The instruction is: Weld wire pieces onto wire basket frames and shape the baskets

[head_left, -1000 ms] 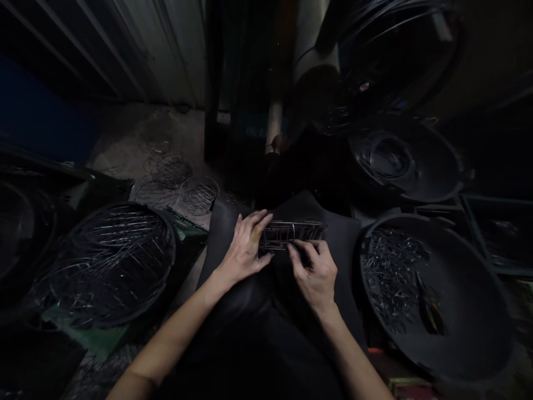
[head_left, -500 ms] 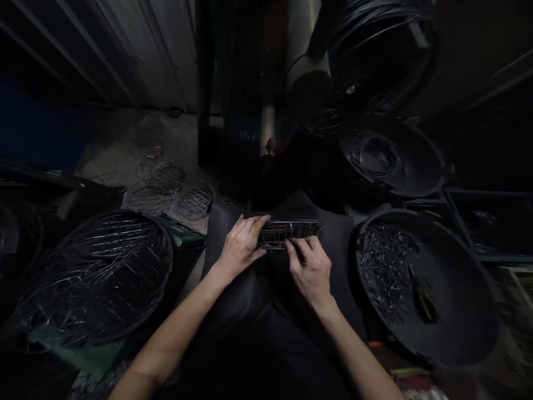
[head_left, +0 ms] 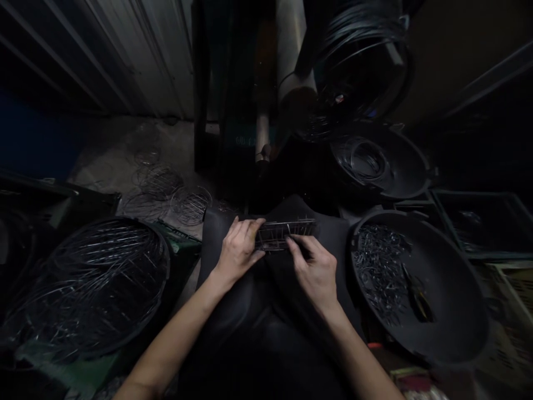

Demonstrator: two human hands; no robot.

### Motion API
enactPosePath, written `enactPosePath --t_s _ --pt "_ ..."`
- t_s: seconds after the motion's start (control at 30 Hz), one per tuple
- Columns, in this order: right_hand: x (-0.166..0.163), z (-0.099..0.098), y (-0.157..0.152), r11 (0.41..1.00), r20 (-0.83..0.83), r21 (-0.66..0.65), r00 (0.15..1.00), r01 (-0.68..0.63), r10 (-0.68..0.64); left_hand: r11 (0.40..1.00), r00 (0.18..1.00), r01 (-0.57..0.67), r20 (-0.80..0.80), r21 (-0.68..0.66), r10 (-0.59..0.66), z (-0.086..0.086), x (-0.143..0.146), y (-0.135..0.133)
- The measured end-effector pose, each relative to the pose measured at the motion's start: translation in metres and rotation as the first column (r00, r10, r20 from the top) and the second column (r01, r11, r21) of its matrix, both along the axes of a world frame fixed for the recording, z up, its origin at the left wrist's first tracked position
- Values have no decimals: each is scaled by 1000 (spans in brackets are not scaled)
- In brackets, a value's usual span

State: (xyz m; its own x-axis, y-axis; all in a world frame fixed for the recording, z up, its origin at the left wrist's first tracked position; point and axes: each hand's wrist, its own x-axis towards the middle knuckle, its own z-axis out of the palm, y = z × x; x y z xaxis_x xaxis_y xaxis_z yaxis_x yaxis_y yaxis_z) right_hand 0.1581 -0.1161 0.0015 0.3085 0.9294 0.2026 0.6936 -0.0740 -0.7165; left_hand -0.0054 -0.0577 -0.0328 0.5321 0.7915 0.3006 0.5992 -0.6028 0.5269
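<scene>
A small wire frame (head_left: 287, 233), a ring of thin metal rods seen edge-on, rests on my lap over dark cloth. My left hand (head_left: 239, 250) grips its left end, fingers curled over the top. My right hand (head_left: 316, 272) holds the frame's lower middle, with thumb and forefinger pinched on the wire. Both forearms reach in from the bottom of the view.
A large black basin (head_left: 453, 333) at the right holds several small wire pieces (head_left: 381, 269) and pliers (head_left: 416, 294). Another basin (head_left: 89, 283) at the left is full of long wire rods. Finished wire rings (head_left: 189, 203) lie on the floor. A wire coil (head_left: 362, 61) hangs behind.
The view has drifted slightly right and down. My left fingers have curled tighter over the frame's end. My right hand stays pinched on the frame.
</scene>
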Motion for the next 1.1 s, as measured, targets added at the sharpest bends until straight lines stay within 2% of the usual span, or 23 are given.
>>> enactPosePath --t_s 0.17,0.33,0.4,0.47,0.57,0.63,0.67,0.73,0.8,0.87,0.93,1.1 --pt "1 7 17 997 -200 -82 980 1 -17 989 998 -30 -46 145 37 13 0 16" --pt "5 10 31 986 -343 -158 939 -47 -11 995 1000 -2 -2 100 2 13 -3 32" --pt "6 13 33 982 -312 -181 950 -56 -3 998 1000 -12 21 67 11 11 -3 34" --pt "7 14 35 986 -201 -159 979 -50 17 999 1000 -14 25 48 13 10 -1 36" --pt "7 15 38 998 10 -25 999 -51 51 997 1000 -9 -10 80 10 9 0 40" --pt "7 16 39 998 55 30 997 -53 51 992 999 -6 -35 124 11 10 0 42" --pt "8 17 39 999 11 15 999 -52 51 990 999 -2 -42 139 8 10 -1 43" --pt "10 20 38 993 -221 -98 974 -65 42 990 999 -2 -38 141 8 10 -1 46" --pt "12 25 37 967 -510 -225 860 -122 -10 993 1000 -21 -15 119 23 9 -2 48" --pt "14 29 38 952 -658 -264 751 -156 -60 994 999 -51 9 102 50 8 -2 51" --pt "15 31 42 962 -656 -241 752 -126 -65 993 998 -65 17 103 63 8 -1 53" --pt "11 22 62 977 -497 -202 867 -72 -39 989 998 -64 29 136 60 14 0 55"
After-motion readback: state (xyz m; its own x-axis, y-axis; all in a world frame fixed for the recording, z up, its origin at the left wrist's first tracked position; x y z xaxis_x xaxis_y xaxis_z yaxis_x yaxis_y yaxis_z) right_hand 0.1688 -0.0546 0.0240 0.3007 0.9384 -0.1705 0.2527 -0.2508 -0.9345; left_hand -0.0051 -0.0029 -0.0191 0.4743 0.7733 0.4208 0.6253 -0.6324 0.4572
